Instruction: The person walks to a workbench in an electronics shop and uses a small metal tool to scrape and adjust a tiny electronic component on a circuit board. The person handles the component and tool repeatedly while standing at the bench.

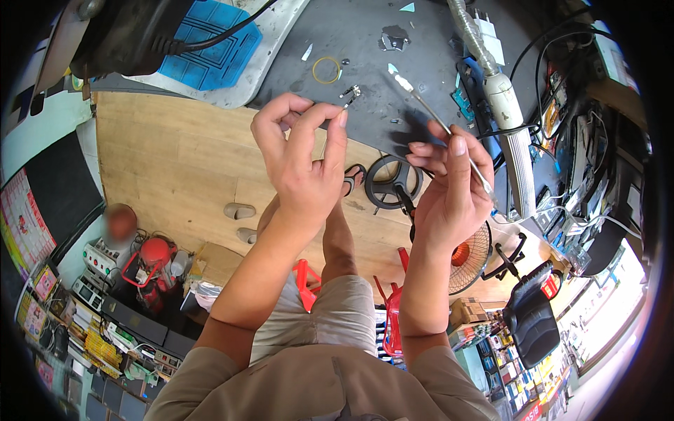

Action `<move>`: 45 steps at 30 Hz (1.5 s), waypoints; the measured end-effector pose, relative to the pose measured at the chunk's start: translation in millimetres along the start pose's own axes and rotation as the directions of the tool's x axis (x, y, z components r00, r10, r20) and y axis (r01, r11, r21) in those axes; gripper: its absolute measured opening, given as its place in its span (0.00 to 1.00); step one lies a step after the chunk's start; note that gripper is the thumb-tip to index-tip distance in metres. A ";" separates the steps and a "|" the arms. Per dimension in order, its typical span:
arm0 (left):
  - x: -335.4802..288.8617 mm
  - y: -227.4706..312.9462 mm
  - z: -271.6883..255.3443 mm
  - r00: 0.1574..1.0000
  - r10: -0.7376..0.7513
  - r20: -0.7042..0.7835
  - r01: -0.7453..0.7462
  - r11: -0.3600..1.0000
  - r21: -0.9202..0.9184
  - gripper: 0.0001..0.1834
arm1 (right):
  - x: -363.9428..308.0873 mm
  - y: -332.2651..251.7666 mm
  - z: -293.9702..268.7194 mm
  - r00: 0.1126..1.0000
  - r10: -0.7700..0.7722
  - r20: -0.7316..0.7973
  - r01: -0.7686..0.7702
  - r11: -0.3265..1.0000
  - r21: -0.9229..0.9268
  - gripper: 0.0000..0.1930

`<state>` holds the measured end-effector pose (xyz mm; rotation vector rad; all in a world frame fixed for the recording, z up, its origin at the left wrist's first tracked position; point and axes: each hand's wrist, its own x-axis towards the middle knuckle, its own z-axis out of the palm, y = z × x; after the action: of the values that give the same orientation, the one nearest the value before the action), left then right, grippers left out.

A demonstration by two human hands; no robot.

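My left hand is raised at the near edge of the dark grey workbench. Its thumb and index finger pinch a small dark electronic part with a shiny metallic end, too small to name more exactly. To the right, my right hand grips a slim metal stick tool between thumb and fingers. The tool's white tip points up and left over the bench, apart from the small part. Its other end sticks out below my thumb.
A yellow ring and small shards lie on the bench. At the left is a blue mat. A pale ribbed handle with a hose stands right, beside cables and circuit boards. Below are a fan and red stool.
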<state>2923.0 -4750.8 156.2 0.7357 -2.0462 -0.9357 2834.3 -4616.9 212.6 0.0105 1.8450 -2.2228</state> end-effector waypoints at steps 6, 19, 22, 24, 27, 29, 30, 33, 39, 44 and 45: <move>-0.2 1.3 0.2 1.000 -0.008 0.010 0.008 1.000 0.005 0.10 | 17.0 -2.8 11.4 0.998 -0.017 -0.061 0.013 0.998 -0.058 0.13; 1.1 2.8 -0.9 1.000 0.003 0.013 -0.003 1.000 0.014 0.10 | 27.3 -3.8 25.2 0.995 -0.003 -0.102 -0.008 0.994 -0.105 0.14; 0.8 2.8 -0.4 1.000 0.005 0.013 -0.006 1.000 0.010 0.10 | 27.5 -4.4 24.1 0.994 0.003 -0.105 -0.012 0.996 -0.084 0.14; 0.5 1.8 0.1 1.000 0.003 0.006 -0.003 1.000 0.003 0.11 | 27.2 -4.1 20.9 0.995 0.008 -0.104 -0.013 0.999 -0.041 0.13; -0.5 0.4 -0.4 1.000 -0.004 0.002 0.004 1.000 -0.004 0.11 | 18.0 -3.2 10.7 1.000 0.002 -0.028 -0.001 1.000 0.014 0.13; 0.2 1.5 -0.3 1.000 -0.002 0.004 0.002 1.000 -0.001 0.11 | 5.7 0.4 0.6 1.000 0.018 0.015 -0.018 1.000 0.007 0.12; 0.5 1.8 -0.2 1.000 -0.001 0.005 0.001 1.000 0.001 0.11 | -1.3 2.1 -4.5 0.999 0.027 0.037 -0.027 1.000 0.004 0.12; 0.9 0.9 -0.4 1.000 0.007 0.008 -0.007 1.000 0.003 0.11 | -15.5 8.1 -15.0 0.994 0.010 0.107 -0.010 1.000 -0.005 0.10; 0.5 0.4 0.9 1.000 0.006 0.001 -0.006 1.000 -0.005 0.11 | -19.7 18.7 -22.2 0.982 -0.027 0.185 0.031 0.999 -0.018 0.09; 0.3 0.0 0.1 1.000 0.003 0.005 -0.003 1.000 0.003 0.11 | -19.2 18.3 -22.4 0.974 -0.017 0.224 0.027 0.999 -0.041 0.09; 0.2 0.0 0.0 1.000 0.000 0.008 0.000 1.000 0.004 0.11 | -19.1 18.4 -22.2 0.975 -0.018 0.221 0.030 0.998 -0.051 0.09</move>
<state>2922.9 -4750.9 156.3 0.7354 -2.0556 -0.9367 2853.0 -4594.9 193.6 -0.2593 1.7908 -2.0927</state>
